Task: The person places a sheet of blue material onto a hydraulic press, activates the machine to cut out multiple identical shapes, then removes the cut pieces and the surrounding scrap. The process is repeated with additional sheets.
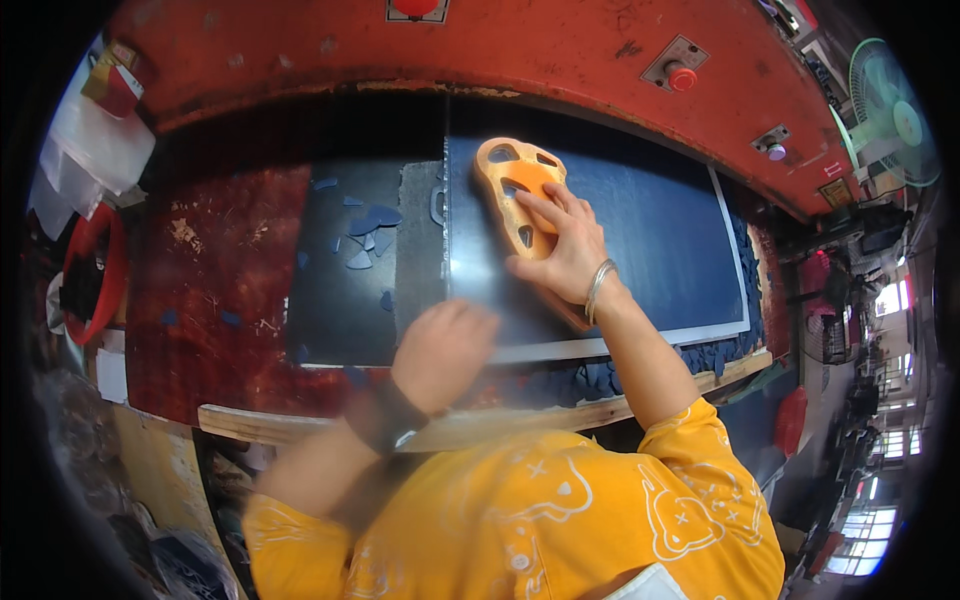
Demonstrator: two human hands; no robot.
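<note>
1. The right hand (570,250) is reaching over an orange plate (530,178) with several cut-out openings; its fingers are spreading apart across the plate and touching it, the thumb lying at the near end. Whether they are clamping, one cannot tell.
2. The orange plate is lying beneath the right hand's fingers, extending beyond them on the far left side, and is resting on a blue sheet (650,230).
3. The left hand (447,350) is appearing blurred, nearer the body than the right hand and to its left, well apart from the plate; whether its fingers are closing together, one cannot tell.
4. Blue scraps (375,220) are lying beyond the left hand, to its left.
5. A wooden strip (300,427) is running on the body side of both hands.
6. A red machine front (560,50), bearing a red button (682,78), is standing beyond both hands.
</note>
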